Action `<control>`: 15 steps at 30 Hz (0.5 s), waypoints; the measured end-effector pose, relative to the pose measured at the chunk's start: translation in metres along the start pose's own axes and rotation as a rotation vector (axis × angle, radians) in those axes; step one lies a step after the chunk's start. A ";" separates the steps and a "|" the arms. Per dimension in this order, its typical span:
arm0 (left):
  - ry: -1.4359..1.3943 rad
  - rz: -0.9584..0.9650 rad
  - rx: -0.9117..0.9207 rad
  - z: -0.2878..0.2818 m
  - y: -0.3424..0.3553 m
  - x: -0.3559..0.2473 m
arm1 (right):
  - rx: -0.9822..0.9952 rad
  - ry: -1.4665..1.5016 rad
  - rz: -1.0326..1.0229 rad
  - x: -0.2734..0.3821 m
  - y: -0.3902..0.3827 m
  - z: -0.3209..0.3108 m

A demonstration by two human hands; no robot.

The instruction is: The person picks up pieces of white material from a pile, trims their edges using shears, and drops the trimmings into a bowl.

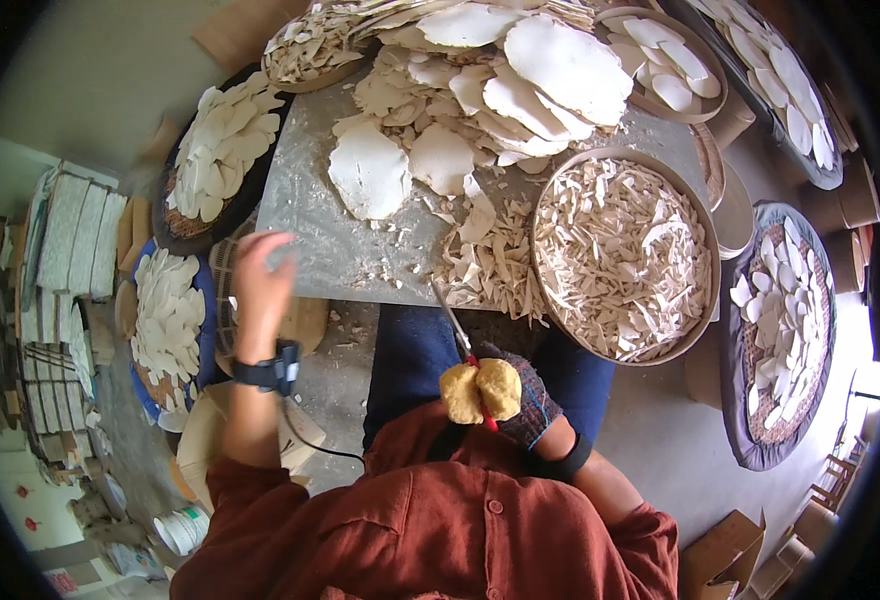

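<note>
My left hand (pixel 263 285) is bare and raised past the left edge of the grey metal table (pixel 305 215). Its fingers look bent and apart, slightly blurred, with nothing visible in them. My right hand (pixel 532 400) wears a dark knitted glove and is closed on scissors (pixel 454 325) in front of my lap. Yellow foam pads wrap the red handles, and the blades point up toward the table's near edge. Large pale flat slices (pixel 370 170) lie on the table. Cut strips (pixel 495 255) are heaped near its front edge, beside a round tray (pixel 702 215) full of pale strips.
More pale pieces fill round trays at the left (pixel 222 150), below it (pixel 170 320) and at the right (pixel 785 330). A tray of oval slices (pixel 660 65) stands at the back right. Cardboard boxes (pixel 725 555) sit on the floor, and stacked white bundles (pixel 70 235) stand at the far left.
</note>
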State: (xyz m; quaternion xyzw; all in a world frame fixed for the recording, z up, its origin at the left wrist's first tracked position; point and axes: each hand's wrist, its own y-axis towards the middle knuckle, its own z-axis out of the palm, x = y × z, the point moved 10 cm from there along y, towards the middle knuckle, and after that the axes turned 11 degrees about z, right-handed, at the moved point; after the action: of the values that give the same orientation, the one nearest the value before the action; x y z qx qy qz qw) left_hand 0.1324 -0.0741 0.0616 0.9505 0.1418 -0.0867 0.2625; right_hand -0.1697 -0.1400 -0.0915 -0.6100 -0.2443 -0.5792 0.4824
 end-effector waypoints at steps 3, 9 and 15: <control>-0.649 -0.117 0.160 0.100 0.020 -0.056 | -0.029 -0.253 -0.160 0.024 -0.004 0.007; -0.212 -0.092 0.450 0.195 0.049 -0.116 | -0.109 -0.261 -0.087 0.022 -0.018 -0.016; -0.687 -0.135 0.279 0.177 0.050 -0.106 | -0.096 0.292 0.059 -0.021 -0.014 -0.029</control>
State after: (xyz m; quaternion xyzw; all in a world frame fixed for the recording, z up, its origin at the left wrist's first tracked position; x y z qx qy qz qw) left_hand 0.0323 -0.2318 -0.0394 0.8812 0.0947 -0.4360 0.1563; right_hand -0.2001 -0.1542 -0.1111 -0.5484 -0.1257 -0.6584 0.4999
